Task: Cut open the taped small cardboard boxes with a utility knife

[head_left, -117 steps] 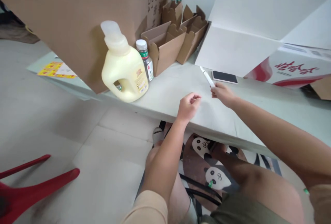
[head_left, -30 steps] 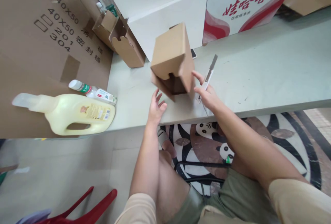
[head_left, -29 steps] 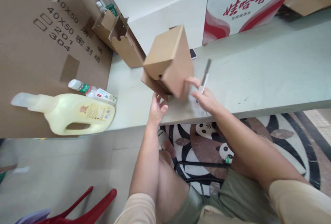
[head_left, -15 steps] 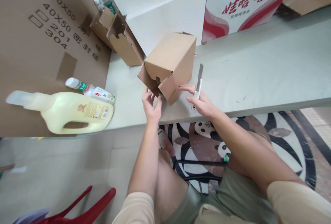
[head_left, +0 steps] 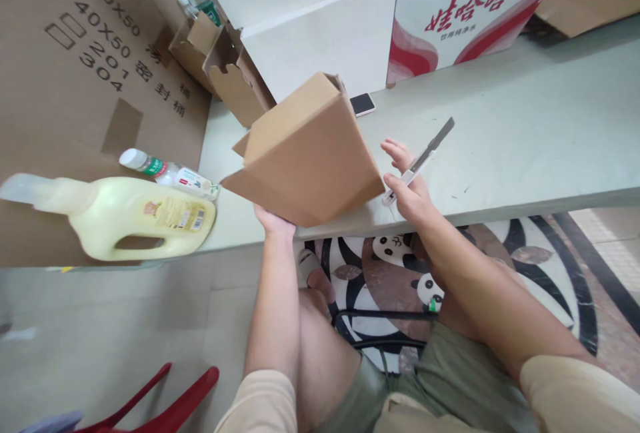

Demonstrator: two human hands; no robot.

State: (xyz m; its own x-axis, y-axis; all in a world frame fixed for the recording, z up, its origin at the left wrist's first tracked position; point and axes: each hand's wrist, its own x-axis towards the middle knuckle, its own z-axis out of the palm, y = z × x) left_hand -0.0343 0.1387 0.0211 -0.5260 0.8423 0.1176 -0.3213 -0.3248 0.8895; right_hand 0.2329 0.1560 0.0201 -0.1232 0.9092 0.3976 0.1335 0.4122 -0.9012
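A small brown cardboard box (head_left: pixel 307 153) is tilted at the front of the ledge, its flaps standing out toward the left. My left hand (head_left: pixel 277 224) grips the box from below at its near left side; the box hides the fingers. Beyond the box's right corner, my right hand (head_left: pixel 411 194) is closed around a utility knife (head_left: pixel 424 158) with a white handle. Its long blade is out and points up and to the right, away from the box. Some fingers of that hand are stretched out.
A phone (head_left: pixel 363 104) lies behind the box. White cartons (head_left: pixel 320 33) and a red-and-white water carton (head_left: pixel 450 33) line the back. At left are a yellow detergent jug (head_left: pixel 145 213), a plastic bottle (head_left: pixel 175 174), open small boxes (head_left: pixel 237 86) and a large carton (head_left: pixel 60 126).
The box has turned and tilted, so its flaps now face left and a broad side faces me. My right hand has moved right, away from it, with the knife. The phone has come into view.
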